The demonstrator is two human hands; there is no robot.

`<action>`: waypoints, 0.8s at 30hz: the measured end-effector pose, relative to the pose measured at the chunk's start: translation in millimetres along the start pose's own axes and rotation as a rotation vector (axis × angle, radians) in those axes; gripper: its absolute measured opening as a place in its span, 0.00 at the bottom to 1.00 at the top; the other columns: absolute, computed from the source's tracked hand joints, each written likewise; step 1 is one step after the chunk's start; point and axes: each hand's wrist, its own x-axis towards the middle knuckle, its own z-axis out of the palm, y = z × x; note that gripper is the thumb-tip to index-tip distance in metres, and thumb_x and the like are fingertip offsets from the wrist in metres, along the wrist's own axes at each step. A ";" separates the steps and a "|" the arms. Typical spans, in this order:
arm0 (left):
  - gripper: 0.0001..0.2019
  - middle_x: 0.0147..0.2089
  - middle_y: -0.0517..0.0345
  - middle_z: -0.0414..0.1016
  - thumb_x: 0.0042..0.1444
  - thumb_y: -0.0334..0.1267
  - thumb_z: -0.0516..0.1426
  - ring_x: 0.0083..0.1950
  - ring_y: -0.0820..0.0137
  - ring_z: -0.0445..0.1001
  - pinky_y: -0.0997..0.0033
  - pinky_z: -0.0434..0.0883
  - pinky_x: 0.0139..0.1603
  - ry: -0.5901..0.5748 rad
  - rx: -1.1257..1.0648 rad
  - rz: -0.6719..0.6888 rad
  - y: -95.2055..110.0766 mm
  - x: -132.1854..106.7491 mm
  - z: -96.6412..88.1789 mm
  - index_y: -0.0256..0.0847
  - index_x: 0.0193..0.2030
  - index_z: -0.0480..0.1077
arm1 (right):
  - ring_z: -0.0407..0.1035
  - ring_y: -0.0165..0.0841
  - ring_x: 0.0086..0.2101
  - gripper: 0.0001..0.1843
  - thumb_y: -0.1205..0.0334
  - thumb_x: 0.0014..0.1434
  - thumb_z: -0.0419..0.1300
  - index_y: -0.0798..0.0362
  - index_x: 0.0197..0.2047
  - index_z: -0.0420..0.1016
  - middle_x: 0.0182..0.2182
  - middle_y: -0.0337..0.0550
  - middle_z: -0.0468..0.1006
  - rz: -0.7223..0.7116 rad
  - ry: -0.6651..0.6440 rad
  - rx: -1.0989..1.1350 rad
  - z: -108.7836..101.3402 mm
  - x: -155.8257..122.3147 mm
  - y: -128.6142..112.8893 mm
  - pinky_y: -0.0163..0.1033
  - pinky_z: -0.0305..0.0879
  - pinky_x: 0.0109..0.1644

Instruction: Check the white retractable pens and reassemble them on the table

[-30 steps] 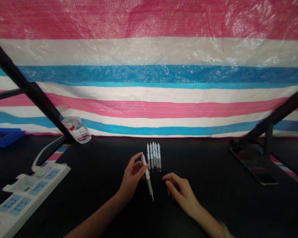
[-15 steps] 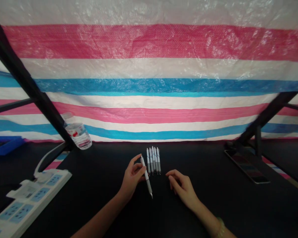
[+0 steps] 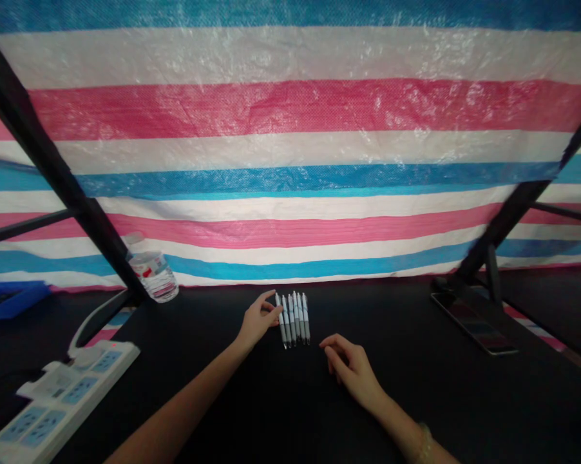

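Observation:
My left hand (image 3: 257, 320) pinches a white pen (image 3: 283, 325) with a grey grip between thumb and fingers. That pen lies at the left end of a row of several matching white pens (image 3: 297, 321), alongside its neighbour, with the tips toward me. To the right of the row and nearer to me, my right hand (image 3: 352, 366) rests over the black table (image 3: 290, 412). Its fingers are loosely bent and a little apart, and nothing shows in them.
A white power strip (image 3: 73, 403) lies at the left, below a clear plastic bottle (image 3: 155, 277) leaning by the black frame bar. Far left is a blue tray (image 3: 15, 301). At the right lies a phone (image 3: 474, 322). Behind hangs a striped sheet (image 3: 290, 154).
My left hand has carried its pen away from me, setting it alongside the left end of the row. My right hand has hardly moved. The head view has tilted slightly.

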 end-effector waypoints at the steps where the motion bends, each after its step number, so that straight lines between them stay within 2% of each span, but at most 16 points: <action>1: 0.24 0.31 0.62 0.73 0.50 0.39 0.67 0.28 0.70 0.77 0.64 0.80 0.33 -0.012 0.009 0.000 -2.3 -0.7 0.2 0.38 0.54 0.72 | 0.61 0.27 0.19 0.23 0.43 0.67 0.51 0.54 0.44 0.74 0.21 0.35 0.69 -0.001 -0.003 0.007 0.9 0.1 0.1 0.31 0.55 0.22; 3: 0.18 0.32 0.58 0.75 0.49 0.38 0.67 0.29 0.67 0.79 0.62 0.80 0.34 -0.031 0.036 0.008 -5.3 -5.2 -0.5 0.36 0.47 0.75 | 0.60 0.27 0.18 0.23 0.43 0.67 0.50 0.54 0.43 0.73 0.20 0.34 0.69 -0.009 -0.022 0.020 2.9 0.0 0.0 0.31 0.54 0.21; 6: 0.15 0.34 0.55 0.77 0.48 0.36 0.66 0.30 0.65 0.79 0.60 0.79 0.36 -0.038 0.088 0.045 -4.9 -16.5 -3.0 0.36 0.43 0.77 | 0.60 0.27 0.18 0.22 0.44 0.68 0.51 0.54 0.44 0.73 0.20 0.34 0.69 -0.022 -0.050 0.026 5.7 -1.1 -1.5 0.31 0.54 0.22; 12: 0.12 0.39 0.53 0.79 0.50 0.34 0.62 0.41 0.61 0.80 0.59 0.77 0.46 0.006 0.178 0.157 2.8 -42.7 -2.2 0.40 0.42 0.79 | 0.64 0.29 0.21 0.18 0.50 0.68 0.50 0.54 0.44 0.74 0.20 0.34 0.69 -0.059 -0.055 -0.022 7.4 -4.0 -2.7 0.33 0.57 0.26; 17: 0.12 0.40 0.53 0.79 0.51 0.33 0.61 0.41 0.62 0.79 0.60 0.78 0.45 -0.003 0.213 0.216 3.8 -52.9 2.9 0.41 0.44 0.78 | 0.66 0.30 0.24 0.12 0.58 0.67 0.51 0.53 0.43 0.74 0.23 0.35 0.71 -0.125 -0.027 -0.159 4.8 -3.9 -7.3 0.35 0.60 0.31; 24: 0.15 0.44 0.51 0.78 0.51 0.30 0.61 0.44 0.62 0.78 0.61 0.78 0.44 -0.017 0.276 0.315 -0.5 -53.3 3.9 0.42 0.47 0.77 | 0.72 0.35 0.35 0.09 0.69 0.63 0.53 0.53 0.44 0.72 0.35 0.44 0.76 -0.168 -0.047 -0.211 -1.5 3.1 -21.5 0.39 0.67 0.40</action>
